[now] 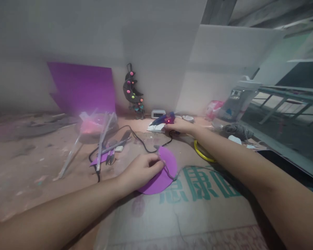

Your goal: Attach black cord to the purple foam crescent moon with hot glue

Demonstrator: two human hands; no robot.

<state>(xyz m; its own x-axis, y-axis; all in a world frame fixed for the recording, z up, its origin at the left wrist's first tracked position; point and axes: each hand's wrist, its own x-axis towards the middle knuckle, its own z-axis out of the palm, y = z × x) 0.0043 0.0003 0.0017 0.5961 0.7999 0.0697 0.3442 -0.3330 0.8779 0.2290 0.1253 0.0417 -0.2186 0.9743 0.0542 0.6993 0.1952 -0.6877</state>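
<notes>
My left hand (143, 172) rests on a purple crescent-like cutout (161, 184) with a curved outer edge, its thumb and forefinger pinched together. From this pinch a strand of grey yarn (189, 167) runs over the cutout and away to the right. My right hand (181, 126) reaches out to a dark blue glue gun (161, 119) with a red light, lying on a white pad (154, 127). Its fingertips are near the pad and the gun's handle; blur hides whether they grip anything.
Behind stand a purple sheet (86, 86), a dark crescent ornament with coloured balls (130, 86) and a small white clock (158, 114). Clear glue sticks (103, 142), scissors (111, 156) and a black cord (141, 140) lie left. A yellow ring (202, 154) and grey yarn ball (236, 131) lie right.
</notes>
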